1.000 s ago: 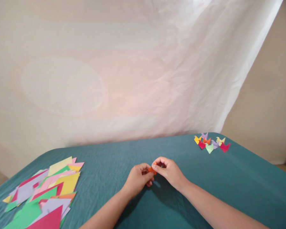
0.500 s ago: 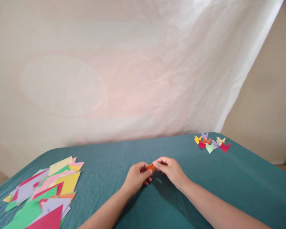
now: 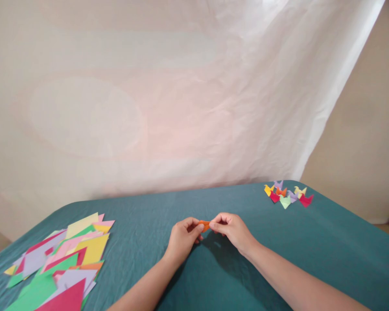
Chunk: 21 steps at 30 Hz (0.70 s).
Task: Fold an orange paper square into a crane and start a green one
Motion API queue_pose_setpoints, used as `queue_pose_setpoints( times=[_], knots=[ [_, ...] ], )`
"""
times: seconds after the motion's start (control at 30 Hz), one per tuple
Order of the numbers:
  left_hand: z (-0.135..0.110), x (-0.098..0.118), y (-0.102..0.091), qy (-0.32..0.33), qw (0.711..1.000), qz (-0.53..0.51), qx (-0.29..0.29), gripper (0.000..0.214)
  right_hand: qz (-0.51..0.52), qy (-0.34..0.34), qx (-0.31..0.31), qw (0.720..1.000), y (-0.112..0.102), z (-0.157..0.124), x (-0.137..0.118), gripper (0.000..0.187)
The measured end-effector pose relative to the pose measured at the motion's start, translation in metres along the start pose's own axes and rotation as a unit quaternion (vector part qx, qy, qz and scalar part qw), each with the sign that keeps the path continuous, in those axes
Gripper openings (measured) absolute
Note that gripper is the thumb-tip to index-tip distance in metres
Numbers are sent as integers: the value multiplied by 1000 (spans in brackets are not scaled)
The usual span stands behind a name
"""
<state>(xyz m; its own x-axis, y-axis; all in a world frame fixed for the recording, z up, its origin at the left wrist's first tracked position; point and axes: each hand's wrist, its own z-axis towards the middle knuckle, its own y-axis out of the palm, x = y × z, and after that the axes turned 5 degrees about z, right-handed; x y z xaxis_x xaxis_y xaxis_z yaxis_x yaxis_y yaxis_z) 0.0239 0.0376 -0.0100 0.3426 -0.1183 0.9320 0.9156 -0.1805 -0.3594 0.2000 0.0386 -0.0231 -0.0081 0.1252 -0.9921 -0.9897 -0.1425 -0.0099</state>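
A small folded piece of orange paper [image 3: 205, 225] is held just above the table in the middle of the head view. My left hand [image 3: 184, 237] pinches its left end between thumb and fingers. At the other end, the thumb and forefinger of my right hand [image 3: 231, 230] are closed on its tip. Part of the paper is hidden behind the fingertips, so its full shape cannot be made out.
Loose coloured paper sheets [image 3: 94, 247] lie in an overlapping pile on the left of the green-covered table [image 3: 142, 224]. Several small folded paper birds [image 3: 285, 201] stand grouped at the far right. A pale sheet [image 3: 181, 108] hangs behind the table.
My left hand has shifted slightly left and turned, with its fingers drawn in. The orange paper now lies flatter and stretches between both hands. My right hand has barely moved.
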Motion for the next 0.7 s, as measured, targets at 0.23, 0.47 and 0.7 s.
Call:
queue_pose_setpoints(
  times=[0.23,0.47,0.7],
  knots=[
    [-1,1,-1,31,999,29,27,26,-10,-8,-31,999,1,-1,-3,21],
    [-1,-3,3,46,999,7,-15,20,-47,-29,-41,998,7,-5,0,21],
    [-3,0,3,53,997,30,37,19,-52,-8,-27,998,9,-4,-2,23]
  ],
)
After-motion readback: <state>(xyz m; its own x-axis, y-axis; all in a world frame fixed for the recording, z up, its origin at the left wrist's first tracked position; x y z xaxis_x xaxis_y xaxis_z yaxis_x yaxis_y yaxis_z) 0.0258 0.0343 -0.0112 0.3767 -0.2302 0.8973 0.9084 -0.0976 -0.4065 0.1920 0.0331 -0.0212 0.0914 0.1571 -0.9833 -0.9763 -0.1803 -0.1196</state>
